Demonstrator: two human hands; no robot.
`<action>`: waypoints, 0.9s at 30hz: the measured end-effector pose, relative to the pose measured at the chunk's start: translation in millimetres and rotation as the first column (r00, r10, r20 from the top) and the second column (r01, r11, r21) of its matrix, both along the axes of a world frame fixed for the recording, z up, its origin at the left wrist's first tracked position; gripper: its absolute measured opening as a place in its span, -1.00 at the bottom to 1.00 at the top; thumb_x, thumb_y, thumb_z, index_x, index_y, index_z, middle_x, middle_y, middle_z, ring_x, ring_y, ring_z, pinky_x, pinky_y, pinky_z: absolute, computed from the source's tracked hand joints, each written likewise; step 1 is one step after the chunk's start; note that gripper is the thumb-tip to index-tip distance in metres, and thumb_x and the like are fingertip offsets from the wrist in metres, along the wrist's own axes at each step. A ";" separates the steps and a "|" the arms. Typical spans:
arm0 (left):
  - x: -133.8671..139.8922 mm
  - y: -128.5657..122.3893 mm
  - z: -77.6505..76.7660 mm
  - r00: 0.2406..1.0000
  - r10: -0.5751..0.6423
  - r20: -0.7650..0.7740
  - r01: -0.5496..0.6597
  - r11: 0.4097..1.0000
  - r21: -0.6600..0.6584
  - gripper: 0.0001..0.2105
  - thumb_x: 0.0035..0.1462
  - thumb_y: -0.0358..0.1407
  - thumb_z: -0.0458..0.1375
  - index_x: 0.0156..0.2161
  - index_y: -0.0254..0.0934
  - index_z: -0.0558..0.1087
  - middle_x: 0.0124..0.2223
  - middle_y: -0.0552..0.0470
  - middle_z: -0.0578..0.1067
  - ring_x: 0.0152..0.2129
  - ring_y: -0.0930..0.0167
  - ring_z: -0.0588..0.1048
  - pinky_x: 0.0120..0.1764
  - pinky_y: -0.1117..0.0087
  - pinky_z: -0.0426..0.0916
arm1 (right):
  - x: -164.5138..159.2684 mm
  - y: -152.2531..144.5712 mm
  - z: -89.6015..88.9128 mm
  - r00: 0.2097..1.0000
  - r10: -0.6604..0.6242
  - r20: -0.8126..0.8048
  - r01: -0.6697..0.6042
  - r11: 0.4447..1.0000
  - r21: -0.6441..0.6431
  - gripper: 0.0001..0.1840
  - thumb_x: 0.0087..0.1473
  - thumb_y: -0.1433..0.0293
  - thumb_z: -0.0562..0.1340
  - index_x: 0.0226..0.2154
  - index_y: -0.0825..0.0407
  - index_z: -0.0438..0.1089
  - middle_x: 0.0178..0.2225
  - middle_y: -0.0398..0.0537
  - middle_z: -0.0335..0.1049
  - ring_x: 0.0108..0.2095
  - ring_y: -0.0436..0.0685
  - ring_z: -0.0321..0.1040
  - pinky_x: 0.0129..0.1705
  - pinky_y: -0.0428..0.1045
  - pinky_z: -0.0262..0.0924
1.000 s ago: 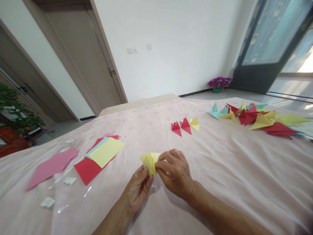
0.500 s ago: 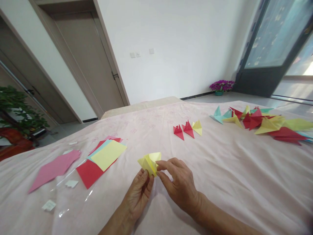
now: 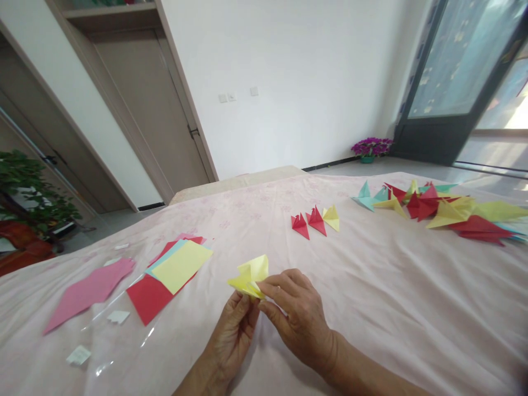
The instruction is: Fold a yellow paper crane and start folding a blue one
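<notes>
A partly folded piece of yellow origami paper (image 3: pixel 252 270) is held up over the cloth in front of me, its upper flaps spread apart. My left hand (image 3: pixel 237 330) pinches its bottom edge between thumb and fingers. From the right, my right hand (image 3: pixel 295 316) grips the lower right corner with thumb and index finger. The fingertips cover the lower folds. Beyond my hands, two red folded paper birds (image 3: pixel 316 221) and a small yellow folded paper piece (image 3: pixel 331 218) stand in a row.
Loose sheets, with a yellow one (image 3: pixel 181 267) on top, lie left of my hands beside pink paper (image 3: pixel 88 291) and white scraps (image 3: pixel 78 355). A heap of coloured paper birds (image 3: pixel 429 203) is at the far right. Wrinkled pink cloth (image 3: pixel 371 286) covers the table.
The yellow paper has tipped, and its front flap has folded down lower. My right fingers have shifted slightly left and down along its corner. My left hand keeps its pinch.
</notes>
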State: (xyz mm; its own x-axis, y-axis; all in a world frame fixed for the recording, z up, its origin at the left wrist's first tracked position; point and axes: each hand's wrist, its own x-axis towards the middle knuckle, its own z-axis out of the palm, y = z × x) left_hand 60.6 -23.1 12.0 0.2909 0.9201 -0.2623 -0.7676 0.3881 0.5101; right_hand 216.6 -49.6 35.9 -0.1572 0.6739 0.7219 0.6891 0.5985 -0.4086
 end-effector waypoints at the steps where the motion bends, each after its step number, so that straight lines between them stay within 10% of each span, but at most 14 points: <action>1: 0.1 -0.5 -0.2 1.000 -0.001 0.001 0.001 1.000 0.005 -0.68 0.19 -0.68 0.03 -0.18 -0.34 0.56 -0.31 -0.02 0.63 -0.34 0.44 0.63 -0.27 0.54 0.55 | -0.5 -0.2 -0.2 1.000 -0.010 -0.001 0.010 1.000 0.006 -0.79 0.19 0.35 0.24 -0.10 -0.07 0.43 -0.21 -0.03 0.49 -0.26 0.18 0.28 -0.22 0.11 0.19; 27: 4.4 -2.2 -0.5 0.997 -0.068 0.043 0.064 0.994 0.087 -0.81 -0.04 -0.64 0.31 -0.36 -0.33 0.59 -0.30 -0.01 0.63 -0.29 0.43 0.61 -0.19 0.54 0.52 | -3.4 3.2 -7.1 0.990 0.022 -0.137 -0.009 0.996 0.093 -0.80 0.14 0.50 0.27 -0.17 -0.05 0.43 -0.28 -0.13 0.54 -0.33 0.10 0.31 -0.26 0.04 0.21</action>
